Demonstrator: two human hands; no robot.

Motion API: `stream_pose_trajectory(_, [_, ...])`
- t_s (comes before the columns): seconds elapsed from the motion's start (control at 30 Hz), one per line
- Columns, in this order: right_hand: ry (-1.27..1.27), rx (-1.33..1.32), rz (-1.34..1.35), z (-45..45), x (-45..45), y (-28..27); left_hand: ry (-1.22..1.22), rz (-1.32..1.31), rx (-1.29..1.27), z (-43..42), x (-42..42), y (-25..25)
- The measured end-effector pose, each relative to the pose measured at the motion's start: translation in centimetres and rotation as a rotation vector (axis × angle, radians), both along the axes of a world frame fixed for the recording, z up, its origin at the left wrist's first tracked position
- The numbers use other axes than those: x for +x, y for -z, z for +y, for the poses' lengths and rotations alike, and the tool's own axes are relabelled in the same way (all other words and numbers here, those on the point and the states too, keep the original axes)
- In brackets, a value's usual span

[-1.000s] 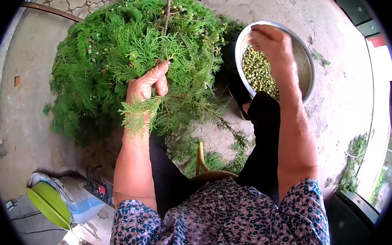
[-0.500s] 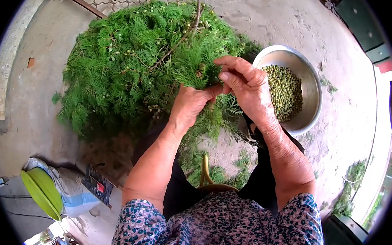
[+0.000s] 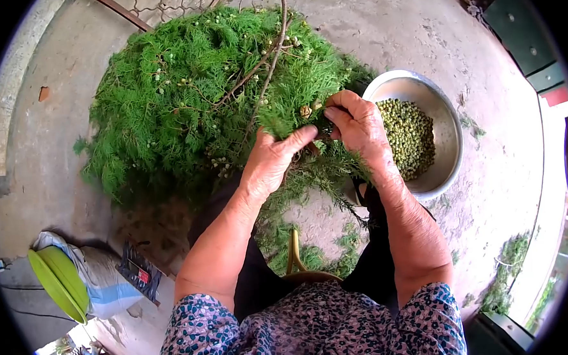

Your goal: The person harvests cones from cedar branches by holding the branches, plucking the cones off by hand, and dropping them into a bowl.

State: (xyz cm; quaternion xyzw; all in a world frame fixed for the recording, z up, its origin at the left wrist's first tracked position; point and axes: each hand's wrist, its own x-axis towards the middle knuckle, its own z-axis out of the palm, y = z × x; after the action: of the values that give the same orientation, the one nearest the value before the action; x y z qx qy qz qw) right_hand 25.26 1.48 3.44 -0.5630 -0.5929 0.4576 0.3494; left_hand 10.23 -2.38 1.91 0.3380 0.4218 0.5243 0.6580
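A large heap of green cypress-like branches [image 3: 183, 99] lies in front of me, dotted with small pale cones. My left hand [image 3: 273, 155] is closed round a leafy branch [image 3: 304, 80] at the heap's near right side, its thumb lying across the stem. Close by, my right hand [image 3: 363, 125] is bent in a pinch beside a brownish open cone [image 3: 305, 111] on that branch. What sits between its fingertips is too small to make out. To the right of this hand stands a metal basin [image 3: 448, 127] part filled with small green-yellow cones [image 3: 407, 135].
Loose sprigs [image 3: 348, 245] lie on the concrete floor between my legs, near a curved yellow handle [image 3: 293, 248]. At the lower left are a lime-green basin [image 3: 58, 282] and a white-blue sack [image 3: 106, 283]. Dark green panels [image 3: 523, 30] stand at upper right.
The branch has turned in my left hand, showing the brown cone and a bare stem more clearly. My left thumb has shifted, and my right fingers have drawn down and closed in beside the cone.
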Motion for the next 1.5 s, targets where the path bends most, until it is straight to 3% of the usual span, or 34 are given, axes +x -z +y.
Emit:
stream_pose_trajectory(0.17, [-0.04,0.02,0.032,0.1,0.2,0.6,-0.116,0.003,-0.009,0.3,-0.1,1.2])
stream_pose_trajectory(0.37, [-0.094,0.38,0.005,0.0,0.2,1.0,-0.21,0.074,-0.025,0.1,0.1,-1.0])
stream_pose_trajectory(0.43, [0.09,0.249,0.203,-0.4,0.0,0.0,-0.193,0.126,-0.016,0.1,0.1,-1.5])
stream_pose_trajectory(0.53, [0.109,0.346,0.208,-0.5,-0.4,-1.1,-0.158,0.194,-0.037,0.0,0.1,-1.8])
stream_pose_trajectory(0.73, [-0.056,0.474,-0.041,-0.1,-1.0,0.2,-0.165,0.138,0.001,0.0,0.5,-0.9])
stream_pose_trajectory(0.87, [-0.032,0.335,0.064,-0.6,-1.3,0.0,-0.198,0.146,0.053,0.2,0.7,-0.4])
stream_pose_trajectory(1.1, [-0.003,0.468,0.034,-1.0,-1.8,-0.2,-0.435,0.054,0.051,0.0,1.2,0.2])
stream_pose_trajectory(1.5, [-0.117,0.292,0.126,-0.9,-1.0,0.8,-0.297,0.174,-0.148,0.3,0.3,-0.1])
